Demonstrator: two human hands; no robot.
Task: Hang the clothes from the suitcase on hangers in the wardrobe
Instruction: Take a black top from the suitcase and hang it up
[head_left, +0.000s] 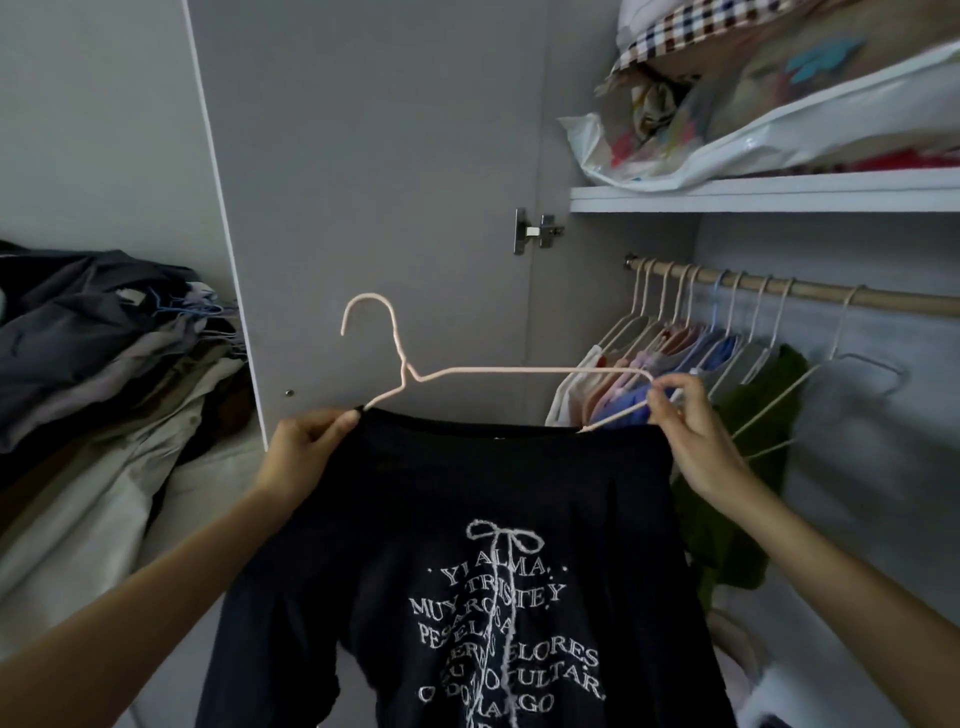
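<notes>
Before the open wardrobe, my left hand (306, 447) pinches the black printed shirt (467, 571) at its collar while my right hand (691, 421) grips the pink wire hanger (519, 370), apparently half-threaded. Soft, light cloth; thin hanger likely flexes, so I'd hold near the shoulders.

Two forearms enter from the lower corners of the head view, both bare from the frame edge to the wrist; no sleeve, cuff or glove covers them. Left hand (301, 452): uncovered, no ring, watch or strap seen. Right hand (696, 431): uncovered, likewise unadorned. Fingernails appear short and plain where visible.
</notes>
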